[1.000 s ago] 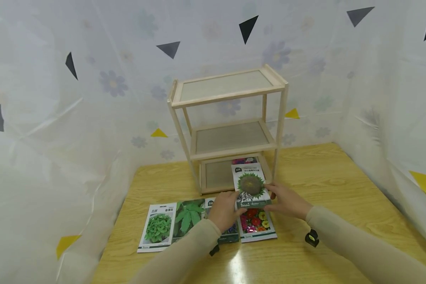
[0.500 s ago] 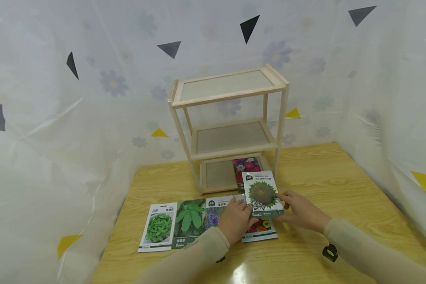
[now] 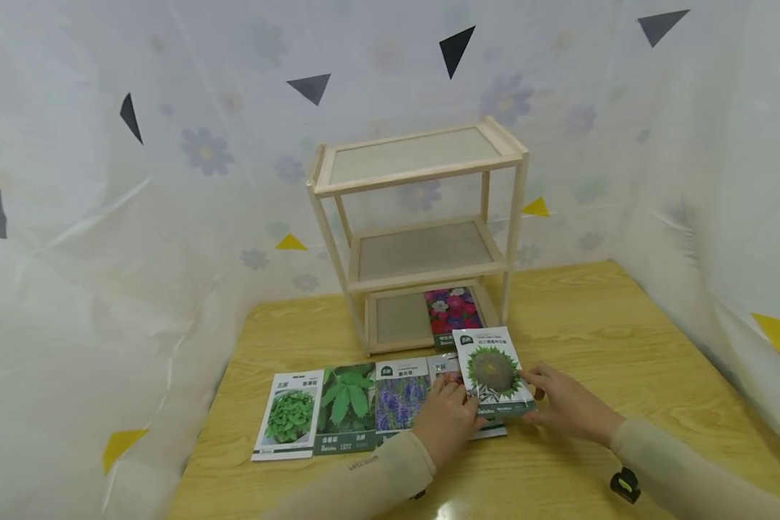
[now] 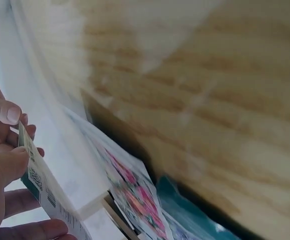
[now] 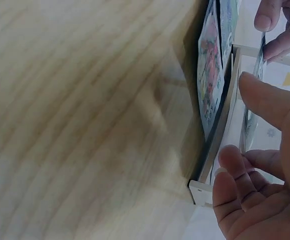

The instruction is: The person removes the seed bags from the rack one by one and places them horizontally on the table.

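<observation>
A sunflower seed packet (image 3: 492, 372), white with a green bottom band, is held above the table between both hands. My left hand (image 3: 447, 422) pinches its lower left side, and my right hand (image 3: 570, 406) grips its right edge. In the left wrist view the packet (image 4: 47, 192) is tilted, its printed back showing near the left thumb. The right wrist view shows the packet (image 5: 250, 120) nearly edge-on between right thumb and fingers. Underneath, a seed packet with red flowers (image 3: 446, 366) is mostly covered by the sunflower packet and left hand.
On the wooden table (image 3: 598, 325), a green-herb packet (image 3: 290, 415), a leaf packet (image 3: 346, 408) and a lavender packet (image 3: 399, 397) lie in a row. Behind stands a three-tier wooden shelf (image 3: 429, 278); a pink-flower packet (image 3: 453, 312) lies on its bottom tier.
Both hands have carried the sunflower packet away from the shelf, toward the front right. The pink-flower packet on the bottom tier and the lavender packet are now more exposed.
</observation>
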The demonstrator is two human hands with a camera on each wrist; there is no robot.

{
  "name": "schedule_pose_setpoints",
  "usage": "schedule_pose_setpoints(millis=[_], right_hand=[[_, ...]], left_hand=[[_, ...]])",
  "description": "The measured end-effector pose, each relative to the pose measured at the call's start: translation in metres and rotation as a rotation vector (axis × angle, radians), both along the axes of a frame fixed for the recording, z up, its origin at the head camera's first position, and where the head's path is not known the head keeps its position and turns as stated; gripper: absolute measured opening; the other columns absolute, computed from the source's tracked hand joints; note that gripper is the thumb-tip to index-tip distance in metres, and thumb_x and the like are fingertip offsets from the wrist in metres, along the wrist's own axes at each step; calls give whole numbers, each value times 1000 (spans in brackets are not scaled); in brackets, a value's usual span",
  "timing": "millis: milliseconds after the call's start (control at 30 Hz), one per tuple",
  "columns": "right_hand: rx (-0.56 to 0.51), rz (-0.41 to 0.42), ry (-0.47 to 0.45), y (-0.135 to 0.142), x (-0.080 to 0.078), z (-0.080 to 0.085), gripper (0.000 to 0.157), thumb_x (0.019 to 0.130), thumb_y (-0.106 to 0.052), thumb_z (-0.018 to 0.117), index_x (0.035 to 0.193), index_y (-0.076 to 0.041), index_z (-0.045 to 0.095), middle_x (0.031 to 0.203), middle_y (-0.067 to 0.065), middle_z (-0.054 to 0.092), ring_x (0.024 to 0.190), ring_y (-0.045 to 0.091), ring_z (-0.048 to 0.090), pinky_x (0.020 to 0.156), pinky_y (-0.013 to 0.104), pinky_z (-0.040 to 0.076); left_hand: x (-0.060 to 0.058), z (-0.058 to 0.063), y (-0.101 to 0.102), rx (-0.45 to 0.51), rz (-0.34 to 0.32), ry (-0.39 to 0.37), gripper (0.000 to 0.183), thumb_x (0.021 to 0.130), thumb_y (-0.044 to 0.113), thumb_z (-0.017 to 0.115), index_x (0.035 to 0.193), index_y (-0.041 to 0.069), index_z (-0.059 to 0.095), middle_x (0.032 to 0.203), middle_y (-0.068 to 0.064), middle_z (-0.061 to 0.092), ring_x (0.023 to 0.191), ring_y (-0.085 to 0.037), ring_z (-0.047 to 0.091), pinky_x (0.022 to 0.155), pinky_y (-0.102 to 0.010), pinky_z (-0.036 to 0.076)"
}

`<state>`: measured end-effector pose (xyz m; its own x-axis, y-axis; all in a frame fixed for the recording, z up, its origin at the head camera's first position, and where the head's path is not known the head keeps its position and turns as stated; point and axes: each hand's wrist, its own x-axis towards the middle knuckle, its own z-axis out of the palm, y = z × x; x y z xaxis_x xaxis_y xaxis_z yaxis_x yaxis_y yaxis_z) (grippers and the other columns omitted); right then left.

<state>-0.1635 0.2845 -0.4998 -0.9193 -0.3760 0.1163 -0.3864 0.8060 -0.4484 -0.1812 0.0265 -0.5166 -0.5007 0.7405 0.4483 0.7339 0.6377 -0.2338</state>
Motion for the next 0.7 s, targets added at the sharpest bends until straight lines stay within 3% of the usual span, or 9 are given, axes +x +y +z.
schedule_pose_setpoints(millis=[300, 700], right_hand=[[7, 7, -6, 17, 12, -7, 76, 73, -34, 84, 132, 4, 54, 110, 3, 58, 83, 6, 54, 65, 25, 49], [7, 40, -57, 42, 10, -14, 79, 75, -44, 79, 132, 5, 54, 112, 2, 58, 83, 5, 53, 65, 25, 48]], left_hand=[[8, -2, 16, -37, -15, -11, 38, 87, 58, 60, 88, 22, 74, 89, 3, 69, 90, -14, 65, 103, -46, 42], [9, -6, 43, -200, 57, -129, 36, 90, 60, 55, 86, 28, 71, 91, 8, 69, 96, -11, 62, 105, -42, 39]])
